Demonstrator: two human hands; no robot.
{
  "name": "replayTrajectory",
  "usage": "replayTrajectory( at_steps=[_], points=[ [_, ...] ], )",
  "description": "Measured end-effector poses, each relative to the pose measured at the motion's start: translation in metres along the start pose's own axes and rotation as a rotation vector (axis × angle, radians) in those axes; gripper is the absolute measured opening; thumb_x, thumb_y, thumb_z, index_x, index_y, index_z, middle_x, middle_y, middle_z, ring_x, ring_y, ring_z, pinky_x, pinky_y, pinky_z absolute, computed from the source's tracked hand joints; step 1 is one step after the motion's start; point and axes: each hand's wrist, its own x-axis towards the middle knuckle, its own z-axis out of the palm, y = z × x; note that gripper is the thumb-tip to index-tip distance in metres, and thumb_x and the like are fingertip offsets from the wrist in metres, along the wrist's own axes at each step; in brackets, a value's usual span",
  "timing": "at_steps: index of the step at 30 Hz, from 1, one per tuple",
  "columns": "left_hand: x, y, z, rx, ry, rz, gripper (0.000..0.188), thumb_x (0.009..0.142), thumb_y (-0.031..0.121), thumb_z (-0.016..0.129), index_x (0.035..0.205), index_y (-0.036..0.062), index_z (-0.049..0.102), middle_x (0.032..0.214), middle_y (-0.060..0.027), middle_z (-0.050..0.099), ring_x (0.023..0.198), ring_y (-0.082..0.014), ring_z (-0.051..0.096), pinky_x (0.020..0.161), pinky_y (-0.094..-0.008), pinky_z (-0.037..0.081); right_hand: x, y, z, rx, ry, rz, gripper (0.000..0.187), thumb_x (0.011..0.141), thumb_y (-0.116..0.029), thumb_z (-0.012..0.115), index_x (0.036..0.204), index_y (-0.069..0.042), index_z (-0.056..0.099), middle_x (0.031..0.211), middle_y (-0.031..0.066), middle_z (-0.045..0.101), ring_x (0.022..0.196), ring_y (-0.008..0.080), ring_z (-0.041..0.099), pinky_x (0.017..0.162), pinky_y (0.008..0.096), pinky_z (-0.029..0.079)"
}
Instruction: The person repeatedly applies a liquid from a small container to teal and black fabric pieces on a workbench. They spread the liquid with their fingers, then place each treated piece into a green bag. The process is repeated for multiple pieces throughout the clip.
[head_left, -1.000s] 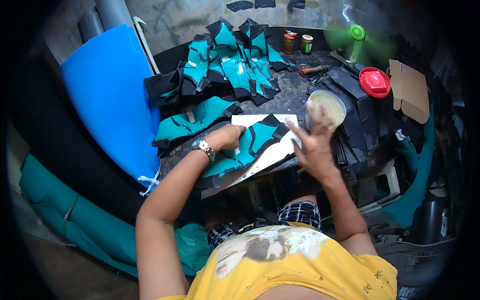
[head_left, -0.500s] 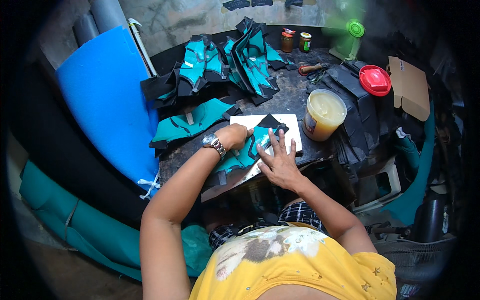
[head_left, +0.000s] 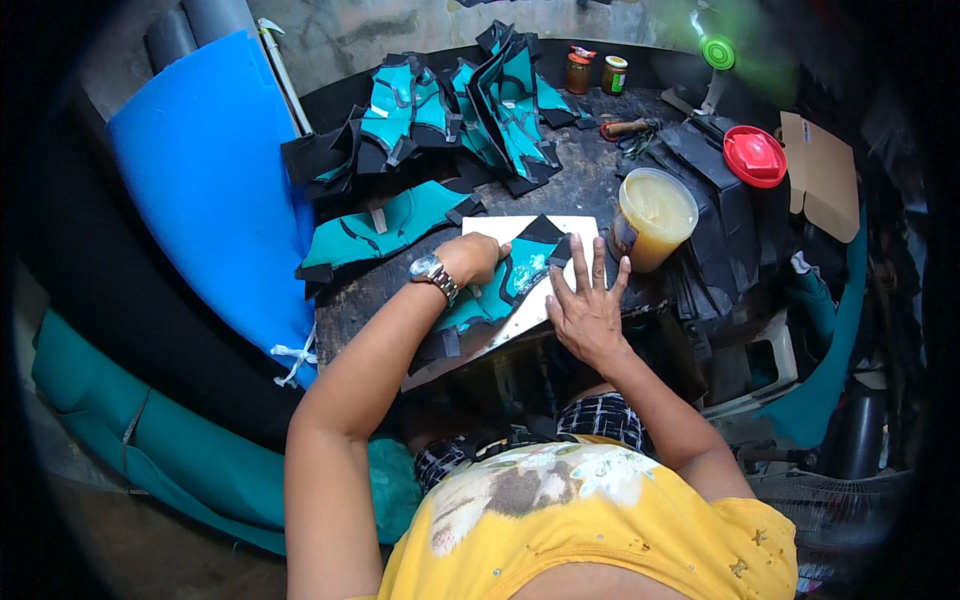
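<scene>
Blue sheet (head_left: 205, 190): a big foam sheet leaning at the person's left, well apart from the hands.
Bench (head_left: 590, 185): a dark, stained top carrying everything below.
Stack (head_left: 450, 105): teal-and-black cut pieces heaped at the far side, looking assembled (I judge these the done ones); one more long teal piece (head_left: 385, 225) lies flat nearer the board.
Board (head_left: 490, 228): a white board at the bench's near edge, under the work.
Piece (head_left: 515, 275): the teal-and-black piece in hand, lying flat on the board, between and under both hands.
Tub (head_left: 655, 215): an open tub of yellowish paste, probably glue, just right of the board; its red lid (head_left: 753, 155) sits apart, farther right.
Jars (head_left: 595, 73): two small jars at the back edge.
Left hand (head_left: 470, 258): curled loosely, fingers together, knuckles pressing the piece's left part; it grips nothing.
Right hand (head_left: 585, 300): fingers spread apart, palm flat on the piece's right edge, clamped on nothing.
Progress: this piece seems mid-way, being pressed flat; the long piece beside it looks still to do.
</scene>
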Motion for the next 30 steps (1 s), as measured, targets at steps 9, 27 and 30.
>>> replayTrajectory(
  at_steps=[9,27,30],
  points=[
    [-0.006,-0.002,-0.001,0.004,0.019,0.057,0.085,0.078,-0.001,0.070,0.151,0.0306,0.039,0.118,-0.0216,0.066,0.102,-0.0368,0.067,0.083,-0.0421,0.054,0.014,0.018,0.008,0.138,0.076,-0.116,0.038,0.092,-0.034,0.057,0.127,-0.022,0.064,0.162,0.0196,0.016,0.150,0.0434,0.003,0.109,0.0733,0.000],
    [0.001,-0.003,0.007,0.054,0.062,0.063,0.083,0.081,-0.004,0.064,0.151,0.0325,0.039,0.116,-0.0220,0.067,0.102,-0.0365,0.068,0.086,-0.0421,0.054,0.052,0.052,0.022,0.404,-0.194,0.055,0.050,0.084,-0.031,0.059,0.132,-0.018,0.061,0.161,0.0219,0.013,0.150,0.0450,-0.003,0.117,0.0618,0.003],
    [-0.001,-0.002,0.004,-0.007,0.017,-0.009,0.085,0.079,-0.005,0.065,0.151,0.0330,0.039,0.118,-0.0211,0.066,0.103,-0.0366,0.067,0.087,-0.0422,0.054,0.055,0.046,0.029,0.203,-0.261,0.038,0.058,0.089,-0.039,0.053,0.141,-0.012,0.052,0.164,0.0203,0.006,0.151,0.0433,-0.004,0.117,0.0620,0.004]
  ],
)
